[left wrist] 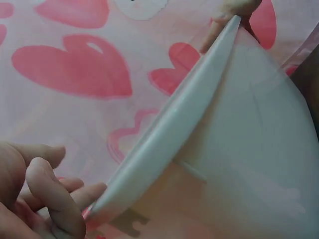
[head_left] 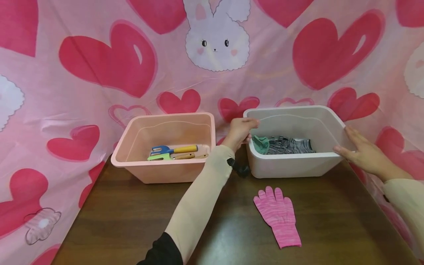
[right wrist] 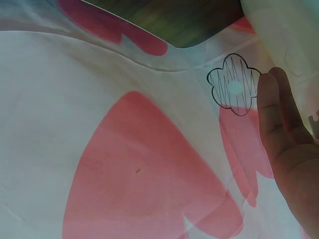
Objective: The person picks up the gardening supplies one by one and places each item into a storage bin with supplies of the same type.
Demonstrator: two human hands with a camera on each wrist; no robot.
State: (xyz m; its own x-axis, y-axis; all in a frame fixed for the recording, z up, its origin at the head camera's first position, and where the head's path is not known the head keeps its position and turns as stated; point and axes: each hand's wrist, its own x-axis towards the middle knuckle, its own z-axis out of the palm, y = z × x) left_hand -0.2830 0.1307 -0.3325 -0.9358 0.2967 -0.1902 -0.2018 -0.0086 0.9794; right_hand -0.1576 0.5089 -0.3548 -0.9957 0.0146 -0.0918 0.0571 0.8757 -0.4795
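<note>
A whitish plastic bin (head_left: 291,167) stands on the right of the table. My left hand (head_left: 239,133) is at its left end, fingers loosely bent; in the left wrist view fingertips (left wrist: 97,191) meet the bin's rim (left wrist: 164,132). On the right end lies my right hand (head_left: 366,154), its fingers extended along the outside and its thumb at the front rim. The right wrist view shows straight fingers (right wrist: 274,114) beside the bin wall. Inside the bin lie a grey-black knitted piece (head_left: 289,146), apparently a glove, and a green cloth piece (head_left: 261,144), both partly hidden by the front wall.
A pink knitted glove (head_left: 279,221) lies flat on the brown table (head_left: 334,221) before the whitish bin. To the left, a peach bin (head_left: 162,173) contains a blue hand fork (head_left: 161,149) with a yellow handle, a green tool (head_left: 159,157) and wooden handles. Heart-printed cloth (head_left: 212,84) hangs behind.
</note>
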